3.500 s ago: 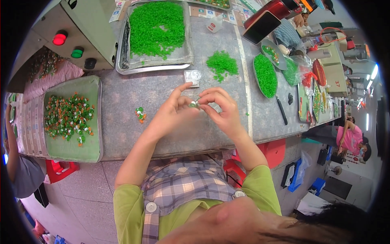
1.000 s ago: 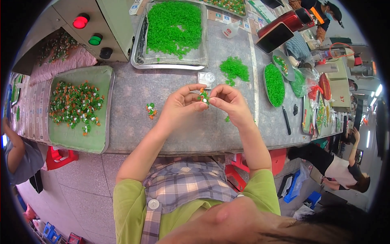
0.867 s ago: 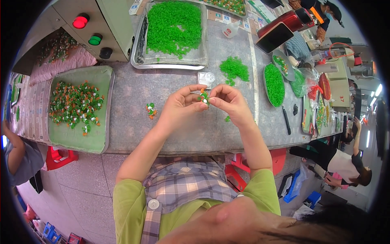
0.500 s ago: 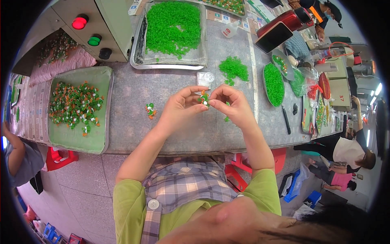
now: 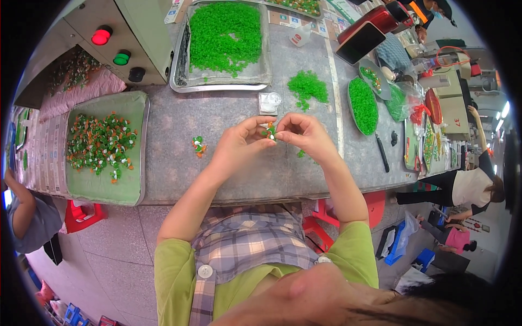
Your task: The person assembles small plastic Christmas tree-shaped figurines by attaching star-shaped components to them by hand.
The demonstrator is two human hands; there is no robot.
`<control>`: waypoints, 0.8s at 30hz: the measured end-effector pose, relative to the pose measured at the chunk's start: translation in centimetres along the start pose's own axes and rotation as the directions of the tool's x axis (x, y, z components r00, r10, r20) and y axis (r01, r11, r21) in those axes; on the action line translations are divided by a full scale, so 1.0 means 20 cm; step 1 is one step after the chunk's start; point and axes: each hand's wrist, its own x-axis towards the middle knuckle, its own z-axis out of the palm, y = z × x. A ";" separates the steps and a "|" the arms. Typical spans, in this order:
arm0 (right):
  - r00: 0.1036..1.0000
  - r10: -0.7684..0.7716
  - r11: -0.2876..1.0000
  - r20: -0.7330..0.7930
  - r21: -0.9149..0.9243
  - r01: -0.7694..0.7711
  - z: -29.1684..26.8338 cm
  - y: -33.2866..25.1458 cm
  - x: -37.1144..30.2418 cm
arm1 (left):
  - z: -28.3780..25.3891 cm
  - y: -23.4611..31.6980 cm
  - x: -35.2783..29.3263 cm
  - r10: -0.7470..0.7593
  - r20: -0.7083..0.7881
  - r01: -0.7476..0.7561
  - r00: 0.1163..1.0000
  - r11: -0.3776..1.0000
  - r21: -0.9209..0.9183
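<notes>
My left hand (image 5: 239, 145) pinches a small orange, green and white plastic figure (image 5: 269, 131) between thumb and fingers, above the grey table. My right hand (image 5: 307, 137) is closed at the figure's right side, thumb and forefinger pressed together; whatever sits between those fingertips is hidden. Just beyond the hands lies a small white square holder (image 5: 269, 102) with a clear round top. To the left of my left hand rest a few similar figures (image 5: 199, 145). A loose heap of green plastic pieces (image 5: 307, 89) is past my right hand, with a few strays partly behind it.
A metal tray (image 5: 217, 88) of green pieces stands at the back. At left, a green-lined tray (image 5: 103, 190) holds many figures beside a machine (image 5: 119, 32) with lit buttons. Rightward are an oval green-filled dish (image 5: 363, 106), a phone (image 5: 360, 46), a red bottle (image 5: 375, 23) and a black pen-like tool (image 5: 382, 152).
The view has shifted slightly, so the table things appear a little further left. Both hands keep nearly the same pinch, and the figure looks slightly turned.
</notes>
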 end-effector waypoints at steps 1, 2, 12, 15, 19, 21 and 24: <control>1.000 -0.003 1.000 -0.002 0.001 0.003 -0.01 -0.01 0.00 | -0.01 0.00 0.00 0.015 -0.004 -0.015 1.000 0.997 -0.073; 0.999 -0.034 0.999 -0.023 0.036 0.035 -0.02 -0.04 -0.01 | -0.02 0.01 -0.01 0.030 -0.011 -0.031 0.999 0.989 -0.145; 0.971 -0.202 0.648 -0.132 -0.761 0.031 -0.19 0.09 -0.12 | -1.00 0.11 -0.49 0.497 -0.675 0.340 0.544 0.606 0.720; 0.953 -0.295 0.563 -0.075 -0.819 0.109 -0.17 0.12 -0.11 | -1.14 0.09 -0.60 0.548 -0.607 0.555 0.575 0.284 0.782; 0.945 -0.327 0.446 -0.017 -0.884 0.138 -0.14 0.11 -0.11 | -1.05 0.11 -0.53 0.736 -0.418 0.544 0.533 0.080 0.835; 0.943 -0.330 0.463 -0.030 -0.876 0.134 -0.13 0.10 -0.12 | -0.86 0.16 -0.43 0.718 -0.374 0.363 0.587 0.180 0.914; 0.946 -0.288 0.622 -0.148 -0.780 0.067 -0.09 0.03 -0.15 | -0.51 0.15 -0.33 0.254 -0.475 0.214 0.843 0.651 0.728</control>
